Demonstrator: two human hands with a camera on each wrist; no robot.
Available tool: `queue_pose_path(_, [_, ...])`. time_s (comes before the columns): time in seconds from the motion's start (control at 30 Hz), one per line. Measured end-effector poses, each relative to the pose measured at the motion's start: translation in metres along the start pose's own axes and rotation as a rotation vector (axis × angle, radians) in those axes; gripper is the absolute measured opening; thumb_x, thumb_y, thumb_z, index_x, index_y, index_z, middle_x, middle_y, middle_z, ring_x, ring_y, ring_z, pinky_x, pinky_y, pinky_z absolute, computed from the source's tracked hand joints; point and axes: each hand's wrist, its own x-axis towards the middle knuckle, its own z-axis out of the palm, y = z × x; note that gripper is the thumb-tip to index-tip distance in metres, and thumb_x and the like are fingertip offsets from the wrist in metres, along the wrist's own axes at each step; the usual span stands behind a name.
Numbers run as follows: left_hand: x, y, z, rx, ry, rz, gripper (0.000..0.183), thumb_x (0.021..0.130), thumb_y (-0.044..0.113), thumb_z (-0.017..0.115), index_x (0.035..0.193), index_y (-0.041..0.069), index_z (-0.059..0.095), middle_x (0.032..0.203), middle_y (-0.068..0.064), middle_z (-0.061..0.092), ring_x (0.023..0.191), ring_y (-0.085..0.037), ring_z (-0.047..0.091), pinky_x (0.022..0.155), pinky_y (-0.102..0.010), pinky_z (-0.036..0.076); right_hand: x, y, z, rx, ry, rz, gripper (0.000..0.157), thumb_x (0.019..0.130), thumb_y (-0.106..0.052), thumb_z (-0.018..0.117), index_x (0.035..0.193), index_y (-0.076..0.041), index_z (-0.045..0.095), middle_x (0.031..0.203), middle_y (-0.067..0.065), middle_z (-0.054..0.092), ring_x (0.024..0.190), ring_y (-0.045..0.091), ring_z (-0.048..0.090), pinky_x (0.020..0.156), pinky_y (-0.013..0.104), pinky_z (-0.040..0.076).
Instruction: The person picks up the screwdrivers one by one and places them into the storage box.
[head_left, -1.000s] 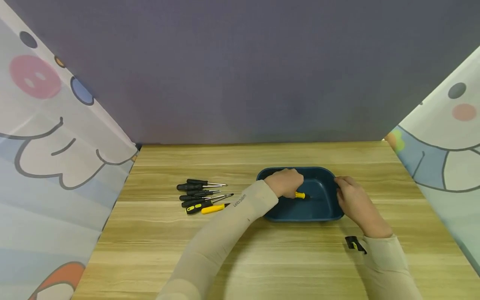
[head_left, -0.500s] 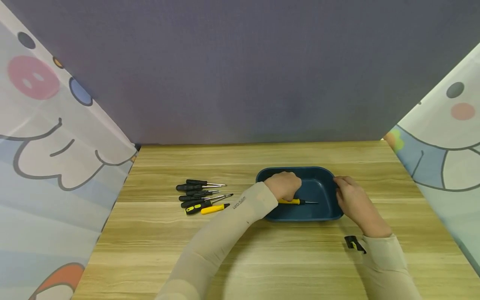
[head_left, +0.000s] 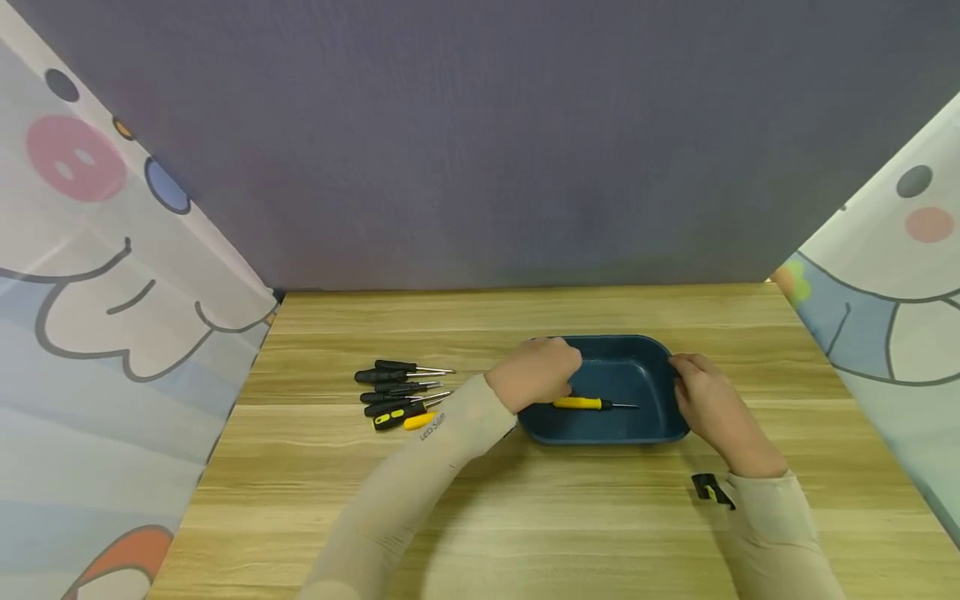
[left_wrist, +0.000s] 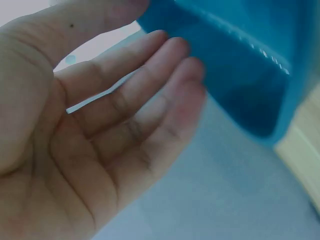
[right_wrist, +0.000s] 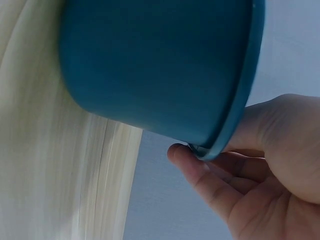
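A dark blue plastic bin [head_left: 626,379] stands on the wooden table, right of the middle. Inside it lies a yellow-handled screwdriver [head_left: 581,403], its thin shaft pointing right. My left hand [head_left: 534,374] is over the bin's left end and holds nothing. In the left wrist view its fingers [left_wrist: 130,95] are loosely bent beside the bin's rim, with a gap between thumb and fingers. At the right end, my right hand [head_left: 711,408] pinches the rim of the bin. The right wrist view has its thumb and fingers [right_wrist: 202,182] on either side of that rim.
Left of the bin, several black-handled screwdrivers [head_left: 386,387] lie in a row, shafts pointing right. A yellow handle [head_left: 420,421] lies nearest, partly hidden by my left sleeve [head_left: 450,450]. A small black object [head_left: 708,488] is beside my right sleeve. A grey panel [head_left: 480,167] rises behind the table.
My left hand has let go of the yellow screwdriver, now lying in the bin, and has drawn back to the left. The right hand stays at the rim.
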Motion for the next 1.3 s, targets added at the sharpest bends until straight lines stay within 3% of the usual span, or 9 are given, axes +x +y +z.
queue_pose_path(0.17, [-0.028,-0.009,-0.001,0.045,0.138,0.042,0.018,0.096,0.017,0.068,0.079,0.013,0.064,0.070,0.003,0.049,0.063,-0.011,0.045,0.062,-0.022,0.042,-0.001,0.000,0.001,-0.003,0.004,-0.009,0.034,0.084,0.017,0.062,0.116,0.023,0.056,0.114,0.039,0.055,0.097,0.053,0.059,0.076,0.057,0.053])
queue_pose_path(0.27, [-0.044,-0.012,0.000,0.113,0.198,0.053,0.010,0.096,0.021,0.070,0.090,0.012,0.070,0.079,0.002,0.058,0.071,-0.012,0.052,0.068,-0.023,0.047,-0.001,0.001,0.001,-0.005,0.008,-0.009,0.034,0.083,0.017,0.064,0.116,0.023,0.057,0.114,0.039,0.055,0.098,0.053,0.059,0.076,0.057,0.053])
queue_pose_path(0.4, [-0.064,-0.015,0.004,0.152,0.224,0.031,0.013,0.095,0.023,0.071,0.099,0.011,0.072,0.085,0.000,0.062,0.076,-0.014,0.057,0.066,-0.023,0.049,-0.001,0.001,0.002,-0.010,0.018,-0.012,0.034,0.082,0.018,0.065,0.115,0.022,0.058,0.113,0.038,0.056,0.097,0.052,0.060,0.076,0.056,0.053])
queue_pose_path(0.57, [-0.086,-0.023,0.012,0.124,0.277,-0.022,0.014,0.091,0.020,0.075,0.099,0.009,0.072,0.086,-0.001,0.063,0.076,-0.015,0.061,0.063,-0.025,0.051,-0.002,0.001,0.002,-0.013,0.021,-0.014,0.033,0.082,0.018,0.065,0.114,0.023,0.058,0.113,0.038,0.056,0.097,0.053,0.060,0.076,0.057,0.053])
queue_pose_path(1.03, [-0.142,-0.050,0.048,0.142,0.448,-0.128,0.013,0.082,0.010,0.080,0.089,0.008,0.069,0.083,-0.003,0.063,0.072,-0.021,0.063,0.059,-0.030,0.053,-0.002,0.001,0.000,-0.022,0.000,-0.001,0.033,0.083,0.016,0.063,0.116,0.023,0.057,0.114,0.039,0.055,0.099,0.054,0.058,0.078,0.058,0.052])
queue_pose_path(1.3, [-0.162,-0.060,0.068,0.112,0.452,-0.207,0.021,0.080,0.012,0.085,0.095,0.007,0.072,0.092,-0.005,0.067,0.081,-0.024,0.066,0.066,-0.033,0.056,-0.003,0.001,0.001,-0.023,0.021,-0.023,0.033,0.082,0.017,0.064,0.114,0.023,0.057,0.112,0.039,0.056,0.096,0.054,0.059,0.076,0.058,0.053])
